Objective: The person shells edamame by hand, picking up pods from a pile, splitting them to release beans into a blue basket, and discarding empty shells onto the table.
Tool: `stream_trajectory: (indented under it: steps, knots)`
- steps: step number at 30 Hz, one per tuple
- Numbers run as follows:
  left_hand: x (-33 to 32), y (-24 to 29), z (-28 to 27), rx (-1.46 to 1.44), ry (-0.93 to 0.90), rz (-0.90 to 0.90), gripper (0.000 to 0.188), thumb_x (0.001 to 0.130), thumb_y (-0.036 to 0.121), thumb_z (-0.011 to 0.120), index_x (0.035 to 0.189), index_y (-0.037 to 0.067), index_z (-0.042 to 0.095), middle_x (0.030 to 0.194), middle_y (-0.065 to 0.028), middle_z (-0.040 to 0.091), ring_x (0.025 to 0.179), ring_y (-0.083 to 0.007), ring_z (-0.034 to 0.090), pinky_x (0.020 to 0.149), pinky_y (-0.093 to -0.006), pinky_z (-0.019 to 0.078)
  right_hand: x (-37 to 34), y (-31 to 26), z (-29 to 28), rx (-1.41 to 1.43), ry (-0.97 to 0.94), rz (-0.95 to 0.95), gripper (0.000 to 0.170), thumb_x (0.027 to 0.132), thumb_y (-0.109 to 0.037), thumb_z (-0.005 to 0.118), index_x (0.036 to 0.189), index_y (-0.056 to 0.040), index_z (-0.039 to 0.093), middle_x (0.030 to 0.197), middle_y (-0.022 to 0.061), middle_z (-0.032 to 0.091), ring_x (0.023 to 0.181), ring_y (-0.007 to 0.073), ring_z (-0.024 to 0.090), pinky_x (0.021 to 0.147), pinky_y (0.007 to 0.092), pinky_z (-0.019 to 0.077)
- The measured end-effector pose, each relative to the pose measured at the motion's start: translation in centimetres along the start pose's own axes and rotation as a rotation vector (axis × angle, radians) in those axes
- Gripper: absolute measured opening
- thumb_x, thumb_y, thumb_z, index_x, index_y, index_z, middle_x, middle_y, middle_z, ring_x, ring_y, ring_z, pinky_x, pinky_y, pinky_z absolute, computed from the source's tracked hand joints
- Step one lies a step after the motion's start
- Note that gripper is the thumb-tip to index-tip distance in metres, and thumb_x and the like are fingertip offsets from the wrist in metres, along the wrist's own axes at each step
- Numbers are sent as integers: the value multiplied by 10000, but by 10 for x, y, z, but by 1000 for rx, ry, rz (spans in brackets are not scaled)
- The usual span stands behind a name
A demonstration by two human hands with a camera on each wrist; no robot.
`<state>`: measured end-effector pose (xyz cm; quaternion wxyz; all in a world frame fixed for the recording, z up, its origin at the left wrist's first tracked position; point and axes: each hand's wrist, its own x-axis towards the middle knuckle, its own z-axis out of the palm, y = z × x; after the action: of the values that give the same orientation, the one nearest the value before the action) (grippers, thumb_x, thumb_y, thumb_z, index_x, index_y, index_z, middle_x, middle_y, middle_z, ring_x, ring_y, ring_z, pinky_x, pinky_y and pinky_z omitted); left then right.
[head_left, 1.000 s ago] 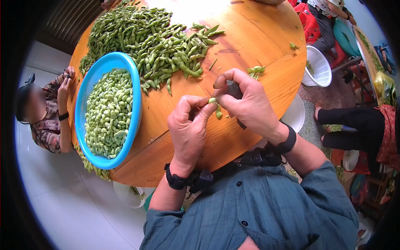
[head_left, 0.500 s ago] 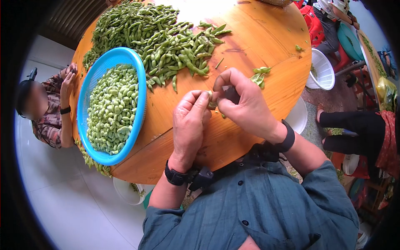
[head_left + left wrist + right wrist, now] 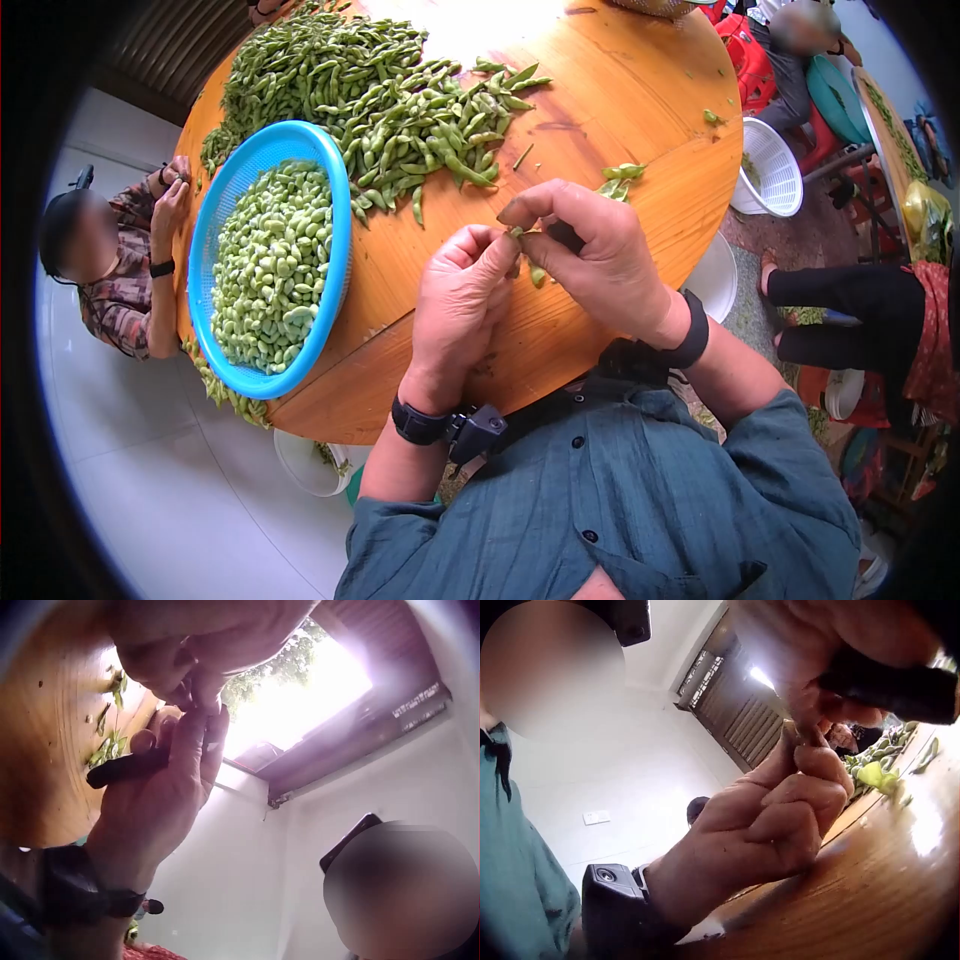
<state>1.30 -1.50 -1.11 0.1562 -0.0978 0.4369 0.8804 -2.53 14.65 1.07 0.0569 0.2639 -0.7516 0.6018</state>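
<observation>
Above the table's near edge, the left hand and right hand pinch a small green pod (mostly hidden by fingertips). Too hard a squeeze, I'd say, could crush it or shoot a bean out sideways.

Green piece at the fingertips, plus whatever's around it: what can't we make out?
- Green piece, head view: tiny, part-covered by fingertips; contents unreadable.
- Dark object in the right hand, left wrist view: underexposed, partly behind fingers; type unclear.
- Blue basket, head view: bottom hidden under shelled beans.
</observation>
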Motion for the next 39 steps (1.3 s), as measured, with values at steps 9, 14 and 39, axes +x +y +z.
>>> stream_trajectory:
  steps: [9,14,39]
  knots:
    - [-2,-2,13,354,78,100,168,986,222,585,990,56,610,763,25,602,482,16,341,417,-151,240,0,11,-2,-359,-71,-264,244,756,11,645,986,-53,592,804,121,627,745,316,607,672,392,502]
    - [-15,14,21,406,295,209,125,991,171,564,983,56,611,781,54,573,606,14,397,496,-158,299,2,18,-15,-377,1,-235,212,786,31,622,989,-24,591,813,135,622,750,290,629,677,383,507]
    - [8,-45,47,1688,21,574,863,808,311,740,1429,-80,284,1492,-311,258,1418,-437,224,1172,-477,203,-26,32,-116,149,278,399,203,942,-33,506,1137,8,542,873,49,610,722,80,552,607,209,469]
